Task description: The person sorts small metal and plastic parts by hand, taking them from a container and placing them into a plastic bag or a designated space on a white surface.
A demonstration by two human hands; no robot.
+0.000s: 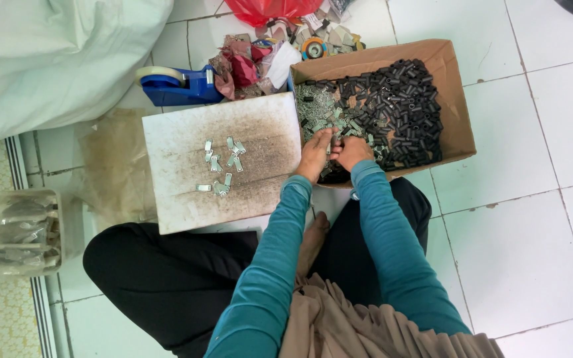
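I sit cross-legged on a white tiled floor. Both hands reach into an open cardboard box (455, 99) holding several black cylinders (402, 99) and small silver metal clips (323, 113). My left hand (314, 154) rests at the box's near edge, fingers dipped among the clips. My right hand (351, 151) is beside it, fingers curled into the same pile. Whether either hand holds a piece is hidden. To the left, a stained white board (174, 192) carries a small group of silver clips (221, 164).
A blue tape dispenser (177, 83) lies behind the board, next to a heap of crumpled scraps (250, 63) and a red bag (270, 8). A large white sack (48, 59) fills the upper left. A clear plastic container (21, 232) stands at the left.
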